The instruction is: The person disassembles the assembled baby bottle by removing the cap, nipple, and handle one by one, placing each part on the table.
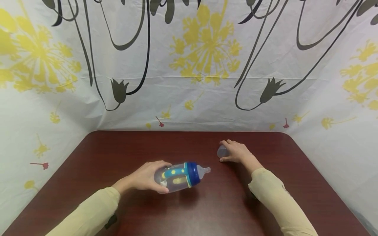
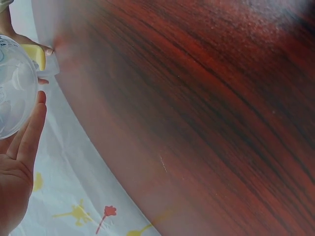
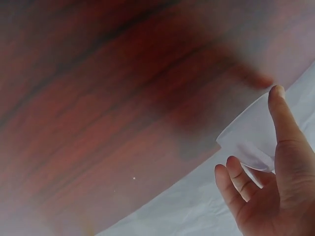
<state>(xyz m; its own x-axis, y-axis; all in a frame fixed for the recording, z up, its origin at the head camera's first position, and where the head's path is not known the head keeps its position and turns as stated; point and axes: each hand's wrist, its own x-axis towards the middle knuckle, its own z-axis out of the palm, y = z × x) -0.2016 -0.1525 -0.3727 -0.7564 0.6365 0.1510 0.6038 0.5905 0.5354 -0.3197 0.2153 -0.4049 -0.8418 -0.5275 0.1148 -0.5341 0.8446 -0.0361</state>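
Note:
My left hand [image 1: 147, 177] grips a clear baby bottle [image 1: 174, 186] near its base. The bottle lies tilted on its side above the table, its blue collar [image 1: 193, 173] and clear nipple [image 1: 203, 170] pointing right. Blue and yellow handles run along its body. In the left wrist view the round clear bottle base [image 2: 17, 93] shows beside the left fingers. Farther back on the right, my right hand [image 1: 236, 151] holds a translucent bottle cap [image 1: 222, 151] between thumb and fingers. The right wrist view shows that cap [image 3: 251, 132] with its wide rim turned toward the table.
A dark red-brown wooden table [image 1: 124, 147] with rounded far corners lies under both hands. Behind it and at both sides hangs a white cloth [image 1: 189, 108] printed with yellow, grey and red flowers.

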